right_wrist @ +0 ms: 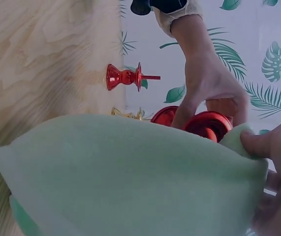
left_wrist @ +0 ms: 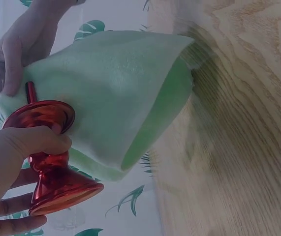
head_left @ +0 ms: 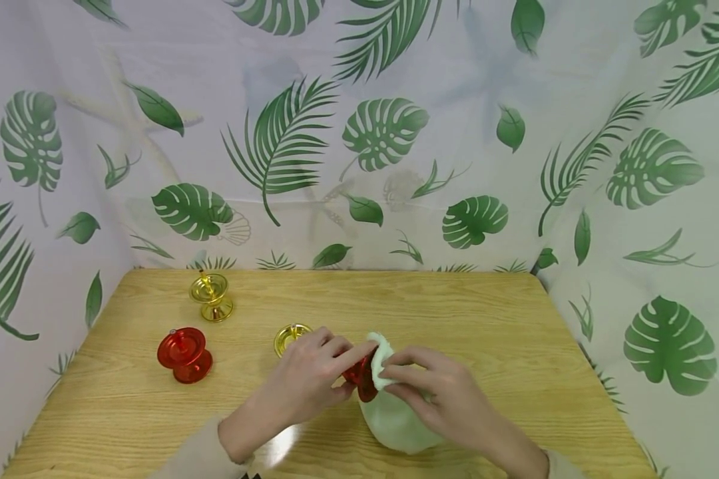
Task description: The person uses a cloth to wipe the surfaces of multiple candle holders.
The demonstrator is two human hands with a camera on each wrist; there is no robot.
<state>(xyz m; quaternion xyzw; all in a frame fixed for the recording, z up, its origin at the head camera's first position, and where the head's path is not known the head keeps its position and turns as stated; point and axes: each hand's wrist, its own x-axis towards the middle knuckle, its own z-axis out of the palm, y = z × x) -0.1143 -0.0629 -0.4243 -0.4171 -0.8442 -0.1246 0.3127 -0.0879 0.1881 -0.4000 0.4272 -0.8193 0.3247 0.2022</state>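
My left hand (head_left: pixel 305 379) grips a shiny red candle holder (left_wrist: pixel 56 179) around its narrow waist, below the upper dish. From that dish rises a thin red stem. My right hand (head_left: pixel 446 389) pinches a pale green cloth (left_wrist: pixel 113 83) by its upper edge, right at the dish of the candle holder. The rest of the cloth hangs down in a fold toward the table, as the left wrist view shows. In the right wrist view the cloth covers much of the foreground, hiding part of the candle holder.
Another red candle holder (head_left: pixel 184 352) stands on the left of the wooden table (head_left: pixel 455 306). A gold candle holder (head_left: pixel 211 293) is behind it, near the back edge. A second gold one (head_left: pixel 286 338) is partly hidden behind my left hand. Leaf-printed curtains (head_left: pixel 311 166) surround the table.
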